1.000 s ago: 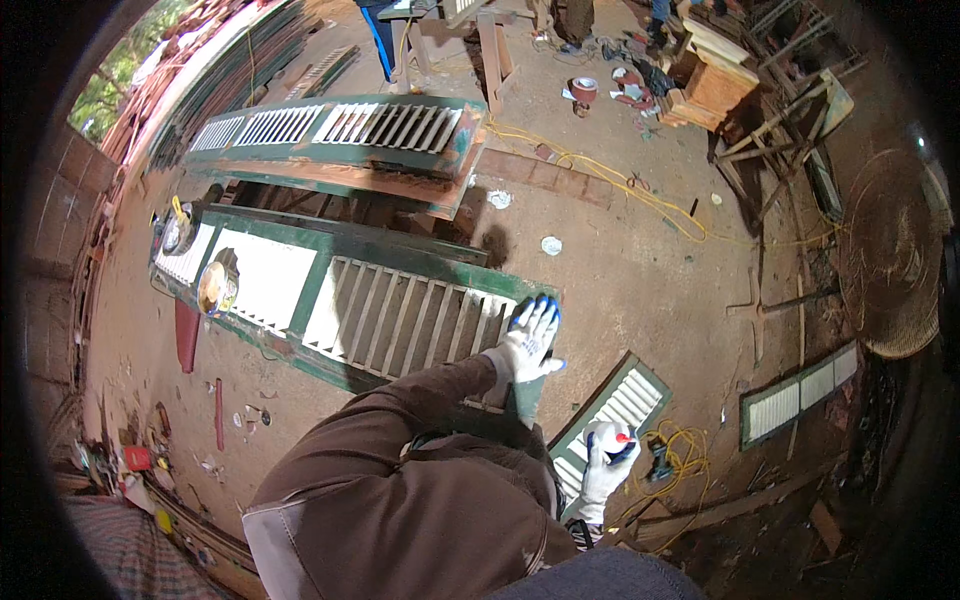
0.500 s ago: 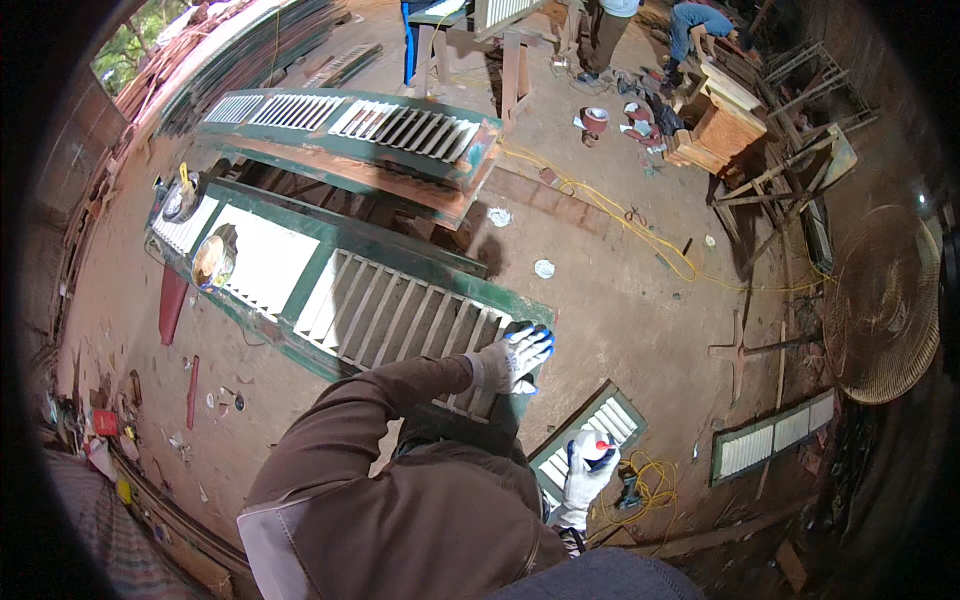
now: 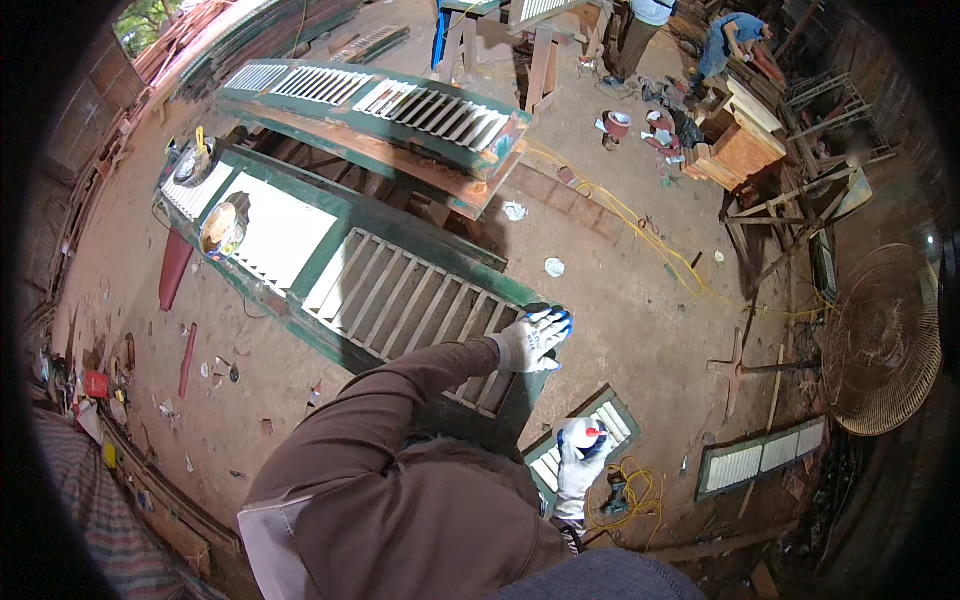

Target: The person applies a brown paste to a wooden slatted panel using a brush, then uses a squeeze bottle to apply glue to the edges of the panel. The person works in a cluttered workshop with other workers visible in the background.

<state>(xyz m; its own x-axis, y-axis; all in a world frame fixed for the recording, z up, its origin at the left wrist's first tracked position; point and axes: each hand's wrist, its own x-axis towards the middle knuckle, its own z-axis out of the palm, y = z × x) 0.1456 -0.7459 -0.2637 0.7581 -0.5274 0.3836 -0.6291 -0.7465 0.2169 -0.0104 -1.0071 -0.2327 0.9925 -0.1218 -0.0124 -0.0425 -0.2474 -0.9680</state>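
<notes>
My left hand [image 3: 535,341], in a white glove with blue fingertips, lies with fingers stretched out over the right-end corner of a long green louvered shutter [image 3: 338,258]. Something dark shows at the edge of these fingers; I cannot make out whether it is part of the glove. The shutter's near section has bare grey slats, and its farther sections look white. My right hand [image 3: 580,462], also gloved, is closed round a white bottle [image 3: 576,433] with a red tip. Below this hand, a small green-framed louvered panel [image 3: 607,413] with white slats is partly hidden.
An open can [image 3: 222,232] and a pot [image 3: 190,168] stand on the shutter's far left. Another louvered shutter [image 3: 390,102] lies beyond. A yellow cord [image 3: 640,226] crosses the floor. A large fan [image 3: 882,340] stands at right. Two people [image 3: 636,40] work at the back.
The view has shifted slightly, so the shutters sit farther right. My left hand stays at the shutter's corner, its fingers somewhat more spread. My right hand still holds the bottle.
</notes>
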